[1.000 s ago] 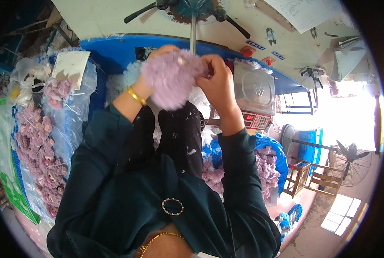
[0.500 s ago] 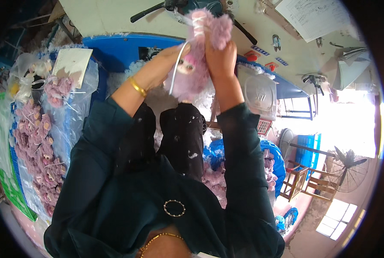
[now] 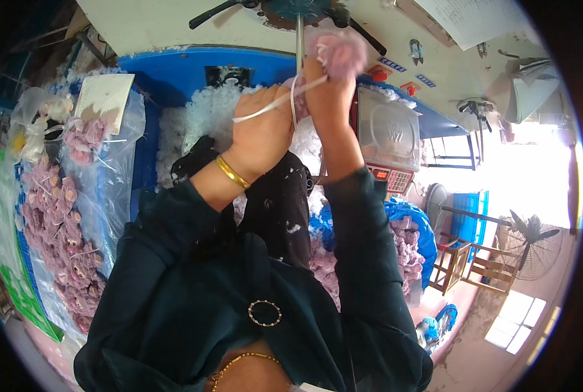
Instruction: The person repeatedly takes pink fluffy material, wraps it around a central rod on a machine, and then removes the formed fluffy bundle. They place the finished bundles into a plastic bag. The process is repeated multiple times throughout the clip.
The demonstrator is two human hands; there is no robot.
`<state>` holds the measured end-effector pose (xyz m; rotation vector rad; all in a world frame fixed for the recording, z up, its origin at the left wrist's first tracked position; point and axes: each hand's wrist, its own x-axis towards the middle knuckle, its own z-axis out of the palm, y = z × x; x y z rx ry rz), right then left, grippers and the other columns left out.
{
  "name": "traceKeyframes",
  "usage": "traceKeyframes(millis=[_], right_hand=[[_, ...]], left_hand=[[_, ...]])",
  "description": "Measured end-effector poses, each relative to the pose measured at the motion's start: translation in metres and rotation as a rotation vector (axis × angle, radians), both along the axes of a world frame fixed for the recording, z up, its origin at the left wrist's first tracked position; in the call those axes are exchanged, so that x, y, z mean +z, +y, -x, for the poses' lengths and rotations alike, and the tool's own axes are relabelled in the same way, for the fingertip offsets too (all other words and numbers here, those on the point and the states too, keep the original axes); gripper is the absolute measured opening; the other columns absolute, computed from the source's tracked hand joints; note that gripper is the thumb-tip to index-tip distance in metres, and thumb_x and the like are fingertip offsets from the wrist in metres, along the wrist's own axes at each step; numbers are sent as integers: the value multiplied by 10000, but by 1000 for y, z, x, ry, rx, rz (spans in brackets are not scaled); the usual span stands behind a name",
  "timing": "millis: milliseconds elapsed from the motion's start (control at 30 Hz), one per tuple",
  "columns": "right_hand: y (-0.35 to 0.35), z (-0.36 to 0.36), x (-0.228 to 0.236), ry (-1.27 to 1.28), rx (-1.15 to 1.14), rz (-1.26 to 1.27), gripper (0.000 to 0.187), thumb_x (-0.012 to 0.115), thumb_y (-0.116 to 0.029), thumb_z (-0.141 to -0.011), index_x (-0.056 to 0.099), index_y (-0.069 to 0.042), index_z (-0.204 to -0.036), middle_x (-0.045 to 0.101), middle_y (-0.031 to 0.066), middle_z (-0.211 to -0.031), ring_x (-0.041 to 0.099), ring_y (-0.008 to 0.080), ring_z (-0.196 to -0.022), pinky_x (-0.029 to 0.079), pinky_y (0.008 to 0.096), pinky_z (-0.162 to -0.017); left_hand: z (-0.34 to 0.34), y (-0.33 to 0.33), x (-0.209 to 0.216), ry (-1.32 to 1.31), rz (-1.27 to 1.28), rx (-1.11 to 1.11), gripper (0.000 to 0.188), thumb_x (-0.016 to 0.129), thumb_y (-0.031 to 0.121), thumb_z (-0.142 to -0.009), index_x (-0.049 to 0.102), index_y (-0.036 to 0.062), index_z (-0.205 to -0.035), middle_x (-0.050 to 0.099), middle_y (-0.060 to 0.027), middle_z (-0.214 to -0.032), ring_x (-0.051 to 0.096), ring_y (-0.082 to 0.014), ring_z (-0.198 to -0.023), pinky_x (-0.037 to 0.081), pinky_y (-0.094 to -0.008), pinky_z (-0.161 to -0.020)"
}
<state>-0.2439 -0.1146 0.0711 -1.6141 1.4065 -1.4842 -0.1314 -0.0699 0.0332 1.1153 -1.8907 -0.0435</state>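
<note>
A fluffy pink plush doll point(image 3: 341, 55) is between my hands, smeared by motion, near a thin metal tube point(image 3: 300, 46) that sticks out of a dark machine at the table edge. My right hand point(image 3: 324, 81) grips the doll's upper end. Curled beside it, my left hand point(image 3: 262, 124) closes on the doll's lower part, which shows only as a pink strip between the hands. The doll's face is hidden. A white ribbon point(image 3: 272, 104) crosses over my left knuckles, and a white loop hangs beside the fingers.
Many plush dolls point(image 3: 56, 222) lie on plastic sheeting at the left, below a sheet of paper point(image 3: 103, 101). White stuffing point(image 3: 206, 108) fills the blue-edged bin over my knees. A scale point(image 3: 389, 176) stands at the right, above a blue bag point(image 3: 422, 242) of pink plush pieces.
The doll has turned, so its face no longer shows, and the metal tube is now visible. My left hand has turned into a fist closer to my right hand.
</note>
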Motion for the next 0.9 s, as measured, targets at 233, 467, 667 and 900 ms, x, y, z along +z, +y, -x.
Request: traceKeyframes(millis=[233,467,667,900], right_hand=[[-43,11,-16,78,-84,332,101,594,-130,-770,539,-52,-801,594,99,-701,598,205,-611,478,343,-533],[-53,16,-26,401,-99,501,75,589,-58,-748,541,-79,-802,560,55,-757,564,217,-696,454,312,-594],[-79,9,-23,-498,46,52,74,610,-78,-758,568,-59,-817,574,-19,-746,524,108,-659,437,298,-549],[-53,13,-39,-32,-252,60,106,653,-116,-764,558,-81,-797,525,-29,-681,477,63,-601,395,255,-502]], left_hand=[[5,-4,-20,123,-127,-35,331,700,161,-688,527,-19,-906,548,-174,-814,538,-373,-782,426,-444,-669],[19,-32,-35,119,-22,62,485,704,155,-714,469,-11,-1104,551,-207,-1004,545,-393,-938,452,-428,-802],[19,-15,-4,565,-733,-209,671,751,158,-700,366,-5,-1226,557,-213,-1127,557,-360,-1058,452,-387,-874],[6,-3,-15,453,-628,-265,706,791,213,-670,369,-9,-1190,584,-246,-1086,574,-413,-1014,475,-411,-825]])
